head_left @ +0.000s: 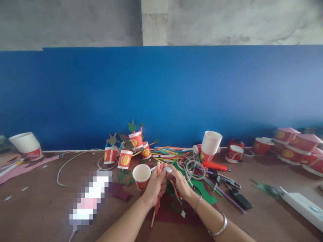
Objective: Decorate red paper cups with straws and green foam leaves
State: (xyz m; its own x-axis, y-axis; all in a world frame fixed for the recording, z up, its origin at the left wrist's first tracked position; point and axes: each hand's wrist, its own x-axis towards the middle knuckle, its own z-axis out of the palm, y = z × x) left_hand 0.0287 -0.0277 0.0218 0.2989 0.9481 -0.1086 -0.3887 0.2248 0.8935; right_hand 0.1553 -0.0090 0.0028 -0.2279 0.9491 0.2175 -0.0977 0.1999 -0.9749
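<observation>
My left hand (pixel 155 189) is closed round a small bundle of orange, red and tan drinking straws (pixel 153 216), which stick out above and below the fist. Close beside it, my right hand (pixel 179 183) has its fingers curled in at the top of the bundle. A pale, shiny bit (pixel 168 170) shows at its thumb; what it grips is partly hidden. An open paper cup (pixel 141 173) stands just left of my hands. Under them lie green paper (pixel 205 193) and dark red paper (pixel 171 215). Scissors (pixel 188 178) lie to the right of my right hand.
Decorated red cups (pixel 124 159) stand at the back, before loose straws (pixel 171 151) and a blue partition (pixel 161 94). Stacked white cups (pixel 211 144), an orange-handled tool (pixel 215 166), a black object (pixel 240 198) and a white glue gun (pixel 302 208) lie rightward. A blurred-out lit screen (pixel 91 198) lies left.
</observation>
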